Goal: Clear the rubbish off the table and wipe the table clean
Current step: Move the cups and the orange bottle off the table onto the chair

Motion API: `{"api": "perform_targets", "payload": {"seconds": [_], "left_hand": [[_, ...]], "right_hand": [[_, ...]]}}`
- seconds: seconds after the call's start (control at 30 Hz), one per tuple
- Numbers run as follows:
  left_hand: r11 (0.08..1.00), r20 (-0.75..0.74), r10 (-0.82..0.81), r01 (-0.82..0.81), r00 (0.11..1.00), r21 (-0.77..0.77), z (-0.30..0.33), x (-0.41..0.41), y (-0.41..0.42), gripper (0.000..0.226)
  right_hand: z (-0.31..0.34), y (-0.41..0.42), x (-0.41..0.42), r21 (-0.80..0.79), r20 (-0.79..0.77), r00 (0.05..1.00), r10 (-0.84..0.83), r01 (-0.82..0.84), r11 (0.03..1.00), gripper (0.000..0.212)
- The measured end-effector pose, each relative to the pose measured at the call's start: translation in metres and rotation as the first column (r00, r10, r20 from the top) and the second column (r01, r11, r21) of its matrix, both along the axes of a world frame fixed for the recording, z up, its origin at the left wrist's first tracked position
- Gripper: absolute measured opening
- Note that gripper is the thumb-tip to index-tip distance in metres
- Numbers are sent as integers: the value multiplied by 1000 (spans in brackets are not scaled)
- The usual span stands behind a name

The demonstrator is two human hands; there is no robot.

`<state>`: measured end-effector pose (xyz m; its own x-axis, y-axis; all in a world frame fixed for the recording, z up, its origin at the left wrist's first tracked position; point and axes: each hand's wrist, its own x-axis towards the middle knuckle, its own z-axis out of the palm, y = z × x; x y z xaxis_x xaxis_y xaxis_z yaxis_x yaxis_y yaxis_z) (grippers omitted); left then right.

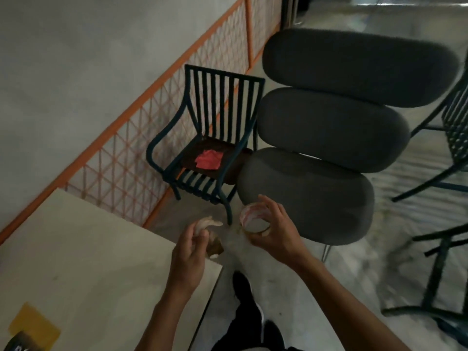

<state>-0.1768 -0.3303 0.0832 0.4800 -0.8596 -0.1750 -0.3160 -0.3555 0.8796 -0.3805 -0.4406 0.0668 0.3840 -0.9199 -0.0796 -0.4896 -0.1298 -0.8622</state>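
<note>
Left hand (188,245) grips crumpled rubbish (211,233) over surface (88,262) corner; right hand (274,230) holds paper cup (253,219) beyond edge.

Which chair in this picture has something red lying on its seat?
The small dark slatted armchair by the orange mesh fence has a red cloth on its seat. The grey padded chair's cushions are bare.

Left hand (188,245) curled gripping, right hand (272,230) fingers (266,201) wrapped, forearms extended
</note>
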Motion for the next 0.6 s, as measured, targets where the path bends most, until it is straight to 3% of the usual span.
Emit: {"api": "perform_targets", "payload": {"seconds": [0.2, 0.37, 0.6], "left_hand": [[989, -42, -149, 149, 988, -4, -15, 5, -87, 32], [958, -111, -287, 287, 952, -19, -31, 7, -153, 24], [913, -69, -405, 408, 912, 32, -53, 8, -216, 29]], "right_hand": [[-10, -53, -5, 36, -19, 993, -116, 117, 993, 98], [-21, -100, -11, 54, -124, 972, -198, 206, 977, 99], [-46, -137, -17, 70, -197, 932, -306, 324, 943, 97]]}}
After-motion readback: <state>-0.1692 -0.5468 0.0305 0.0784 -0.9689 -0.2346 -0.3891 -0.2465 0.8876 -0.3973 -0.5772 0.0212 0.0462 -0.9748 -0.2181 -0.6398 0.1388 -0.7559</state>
